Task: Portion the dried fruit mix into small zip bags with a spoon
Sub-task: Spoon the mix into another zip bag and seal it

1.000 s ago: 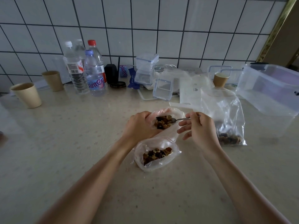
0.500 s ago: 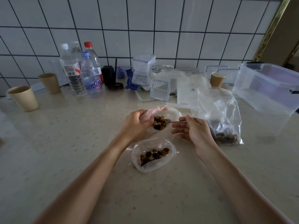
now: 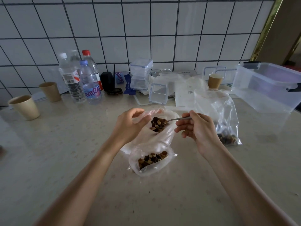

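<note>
My left hand (image 3: 130, 126) grips the rim of a small clear zip bag (image 3: 151, 160) and holds its mouth open above the counter. Some dried fruit mix (image 3: 152, 159) lies in the bag's bottom. My right hand (image 3: 197, 129) pinches the handle of a metal spoon (image 3: 177, 119). The spoon's bowl, heaped with fruit mix (image 3: 158, 124), sits inside the bag's mouth and tilts down. A larger clear bag (image 3: 216, 115) with more mix (image 3: 227, 138) in its corner stands just right of my right hand.
Three water bottles (image 3: 81, 79) and two paper cups (image 3: 24, 106) stand at the back left. Small clear lidded boxes (image 3: 141, 74), loose bags and another cup (image 3: 215, 80) crowd the back middle. A big clear storage tub (image 3: 267, 87) fills the back right.
The loaded spoon has pushed deeper into the bag's mouth and tipped downward. My left hand has kept the bag's rim lifted and open.
</note>
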`<state>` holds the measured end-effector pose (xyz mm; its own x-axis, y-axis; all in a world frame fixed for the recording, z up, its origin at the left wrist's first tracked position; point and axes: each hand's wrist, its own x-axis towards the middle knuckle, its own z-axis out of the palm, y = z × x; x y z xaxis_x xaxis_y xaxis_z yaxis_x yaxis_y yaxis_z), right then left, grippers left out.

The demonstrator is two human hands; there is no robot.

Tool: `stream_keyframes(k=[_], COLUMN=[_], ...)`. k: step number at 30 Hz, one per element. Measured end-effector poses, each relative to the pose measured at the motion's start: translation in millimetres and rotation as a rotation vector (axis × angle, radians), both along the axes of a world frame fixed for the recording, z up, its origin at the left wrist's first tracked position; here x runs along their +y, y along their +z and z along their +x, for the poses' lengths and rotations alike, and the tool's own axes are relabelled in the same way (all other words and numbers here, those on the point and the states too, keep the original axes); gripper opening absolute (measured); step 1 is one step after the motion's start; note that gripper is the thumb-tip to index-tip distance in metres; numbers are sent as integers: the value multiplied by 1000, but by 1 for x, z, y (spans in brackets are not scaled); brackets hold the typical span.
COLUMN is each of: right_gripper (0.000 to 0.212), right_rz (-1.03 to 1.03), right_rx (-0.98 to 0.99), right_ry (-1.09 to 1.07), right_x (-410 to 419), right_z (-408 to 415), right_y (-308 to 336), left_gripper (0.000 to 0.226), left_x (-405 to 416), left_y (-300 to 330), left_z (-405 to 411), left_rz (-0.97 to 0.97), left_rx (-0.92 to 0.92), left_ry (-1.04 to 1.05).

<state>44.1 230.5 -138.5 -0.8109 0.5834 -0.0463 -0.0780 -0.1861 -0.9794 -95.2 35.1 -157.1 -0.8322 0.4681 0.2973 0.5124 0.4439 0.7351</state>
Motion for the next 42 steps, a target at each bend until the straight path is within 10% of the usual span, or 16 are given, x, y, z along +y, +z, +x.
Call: stream_keyframes(k=[7, 14, 29, 42], right_gripper=[36, 36, 34, 37], right_rz=[-13, 77, 1010, 223], right_rx=[102, 43, 192, 128], right_ry=[74, 272, 395, 81], right_x=[4, 6, -8, 2], right_z=[9, 27, 40, 13], right_y=[16, 28, 29, 10], left_gripper=[24, 22, 8, 32], left_x=[-30, -59, -45, -40], left_y=[20, 9, -5, 17], left_z=[35, 72, 58, 48], left_rz=[13, -228, -177, -72], left_rx=[233, 67, 174, 260], left_ry=[39, 5, 65, 160])
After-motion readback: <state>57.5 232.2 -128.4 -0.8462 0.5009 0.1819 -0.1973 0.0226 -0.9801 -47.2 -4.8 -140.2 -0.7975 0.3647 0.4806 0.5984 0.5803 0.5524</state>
